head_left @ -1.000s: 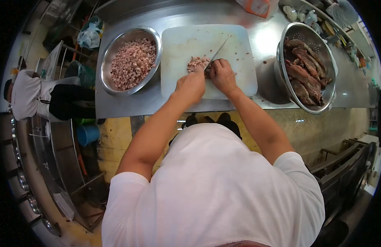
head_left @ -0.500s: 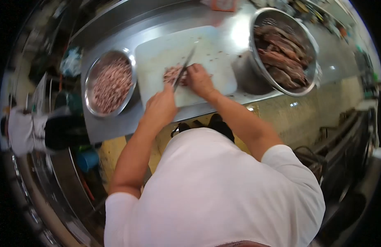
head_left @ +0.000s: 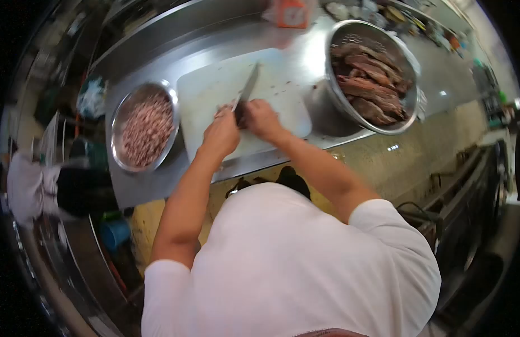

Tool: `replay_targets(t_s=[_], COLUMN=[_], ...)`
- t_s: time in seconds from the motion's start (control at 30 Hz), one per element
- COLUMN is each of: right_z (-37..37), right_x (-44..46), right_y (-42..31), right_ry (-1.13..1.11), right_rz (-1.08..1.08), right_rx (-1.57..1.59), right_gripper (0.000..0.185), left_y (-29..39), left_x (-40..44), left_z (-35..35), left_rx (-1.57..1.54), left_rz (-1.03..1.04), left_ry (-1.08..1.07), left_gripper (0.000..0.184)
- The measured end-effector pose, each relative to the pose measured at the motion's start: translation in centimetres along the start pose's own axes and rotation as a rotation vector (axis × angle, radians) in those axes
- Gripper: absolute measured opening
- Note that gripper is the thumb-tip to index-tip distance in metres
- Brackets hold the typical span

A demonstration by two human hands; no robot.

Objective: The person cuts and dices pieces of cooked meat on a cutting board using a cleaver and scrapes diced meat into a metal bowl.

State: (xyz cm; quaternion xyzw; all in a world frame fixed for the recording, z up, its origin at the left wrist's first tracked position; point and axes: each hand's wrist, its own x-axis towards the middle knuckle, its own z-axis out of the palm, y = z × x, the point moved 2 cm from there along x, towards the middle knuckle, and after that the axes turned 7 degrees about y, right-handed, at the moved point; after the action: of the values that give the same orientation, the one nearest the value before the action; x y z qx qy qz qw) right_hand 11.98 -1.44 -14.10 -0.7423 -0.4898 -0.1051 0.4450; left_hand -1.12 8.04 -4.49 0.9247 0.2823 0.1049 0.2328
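Observation:
My left hand (head_left: 221, 136) is closed around the handle of a knife (head_left: 248, 89); its blade points away from me over the white cutting board (head_left: 206, 90). My right hand (head_left: 262, 119) has its fingers curled just right of the blade, pressed on a dark piece of meat (head_left: 244, 119) that is mostly hidden. A few bits of chopped meat (head_left: 224, 107) show beside my left hand. Left of the board, a steel bowl (head_left: 116, 150) holds a heap of diced meat (head_left: 147, 130). To its right, a big metal colander (head_left: 355, 40) contains long brown strips of meat (head_left: 372, 84).
Board and containers rest on a steel counter (head_left: 187, 62) with a raised back edge. An orange box-like object (head_left: 292, 14) stands at the back. Assorted items (head_left: 406, 17) line the far right. Another person in white (head_left: 26, 185) is at the left.
My left hand and the knife have shifted slightly over the chopped meat, which is now mostly covered. My right hand has moved a little left and nearer to me. The view has shifted slightly.

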Motion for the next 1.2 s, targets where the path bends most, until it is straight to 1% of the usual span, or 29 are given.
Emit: replay_targets(t_s=[0.03, 0.07, 0.1, 0.17, 0.2, 0.23, 0.3, 0.33, 0.4, 0.43, 0.5, 0.53, 0.6, 0.63, 0.7, 0.73, 0.8, 0.83, 0.87, 0.9, 0.93, 1.0, 1.03, 1.07, 1.1, 1.17, 1.2], right_z=[0.0, -0.6, -1.1, -2.1, -1.8, -1.4, -0.8, -0.6, -0.7, -1.0, -1.2, -1.3, -1.2, -1.0, -1.0, -0.8, -0.8, -0.9, -1.0, -1.0, -1.0, -1.3, -1.5, -1.8, -2.7, -4.6, -5.2], right_x=[0.2, 0.3, 0.4, 0.3, 0.2, 0.0, -0.2, -0.2, -0.4, -0.2, -0.1, -0.1, -0.2, 0.1, -0.2, -0.2, -0.2, -0.3, -0.4, -0.8, -0.4, -0.2, 0.0, 0.2, 0.7, 1.5, 1.4], right_y=[0.7, 0.9, 0.5, 0.0, 0.3, 0.4, 0.3, 0.4, 0.3, 0.0, -0.4, -0.2, -0.1, 0.0, 0.1, 0.1, 0.1, 0.1, 0.1, 0.0, 0.3, 0.4, 0.4, 0.9, 0.9, 0.4, 0.2], right_ry=[0.012, -0.015, -0.026, -0.021, -0.030, -0.004, 0.019, 0.015, -0.004, 0.007, 0.025, 0.050, 0.075, 0.073, 0.022, 0.029, 0.052, 0.077, 0.081, 0.062, 0.052, 0.042, 0.033, -0.086, -0.079, -0.070, -0.103], right_rz=[-0.022, -0.003, -0.001, -0.018, -0.011, -0.008, -0.017, -0.014, -0.022, -0.007, 0.025, 0.001, -0.036, -0.057, -0.016, -0.016, -0.014, -0.001, 0.012, 0.013, 0.001, -0.010, -0.018, 0.124, 0.133, 0.205, 0.152], right_rx=[0.036, 0.004, 0.026, -0.084, -0.075, -0.095, -0.102, -0.123, -0.141, -0.154, -0.153, -0.135, -0.089, -0.071, -0.095, -0.117, -0.113, -0.118, -0.128, -0.114, -0.106, -0.099, -0.072, -0.031, -0.045, 0.119, 0.122], right_gripper=[0.021, 0.022, 0.022, 0.022, 0.022, 0.021, 0.020, 0.020, 0.020, 0.019, 0.018, 0.017, 0.015, 0.015, 0.016, 0.016, 0.015, 0.015, 0.015, 0.015, 0.016, 0.016, 0.016, 0.016, 0.016, 0.016, 0.017], left_y=[0.3, 0.6, 1.2, 3.1, 3.6, 3.0, 1.4, 1.4, 1.6, 2.5, 3.9, 2.9, 0.8, 1.0, 1.7, 2.1, 3.1, 2.8, 2.1, 1.5, 1.0, 0.5, 0.3, -0.4, -0.7, -0.8, -1.1], left_x=[0.2, 0.1, -0.8, -3.0, -3.6, -3.6, -2.6, -1.6, -0.3, -0.9, -2.8, -2.9, -3.3, -2.2, -0.4, -1.0, -1.9, -1.9, -2.2, -2.9, -2.2, -0.2, -0.3, -0.2, 0.0, -1.5, -1.9], left_z=[-0.8, -1.7, -3.2, -5.8, -6.2, -4.7, -1.1, -1.2, -1.4, -3.0, -5.8, -4.6, -0.9, -0.8, -0.7, -2.2, -4.7, -4.3, -3.3, -2.2, -1.2, -0.4, -0.4, -0.8, -1.6, -2.8, -2.7], left_rx=[0.055, 0.108, 0.119, 0.219, 0.229, 0.231, 0.178, 0.182, 0.133, 0.131, 0.187, 0.196, 0.100, 0.105, 0.066, 0.062, 0.068, 0.071, 0.102, 0.125, 0.115, 0.000, -0.015, -0.002, 0.014, 0.007, 0.028], left_rz=[0.006, 0.019, -0.003, -0.068, -0.068, -0.079, -0.080, -0.088, -0.021, -0.036, -0.091, -0.100, -0.092, -0.109, 0.006, -0.009, -0.010, -0.002, -0.056, -0.118, -0.106, -0.085, -0.081, -0.069, -0.053, -0.040, -0.074], left_ry=[-0.074, -0.159, -0.164, -0.329, -0.357, -0.369, -0.329, -0.322, -0.249, -0.244, -0.372, -0.374, -0.318, -0.297, -0.216, -0.202, -0.303, -0.309, -0.320, -0.333, -0.331, -0.190, -0.188, -0.203, -0.225, -0.248, -0.304], left_gripper=[0.027, 0.024, 0.024, 0.023, 0.027, 0.027, 0.027, 0.027, 0.026, 0.026, 0.023, 0.023, 0.025, 0.025, 0.025, 0.025, 0.026, 0.026, 0.024, 0.023, 0.023, 0.022, 0.022, 0.022, 0.022, 0.022, 0.022])
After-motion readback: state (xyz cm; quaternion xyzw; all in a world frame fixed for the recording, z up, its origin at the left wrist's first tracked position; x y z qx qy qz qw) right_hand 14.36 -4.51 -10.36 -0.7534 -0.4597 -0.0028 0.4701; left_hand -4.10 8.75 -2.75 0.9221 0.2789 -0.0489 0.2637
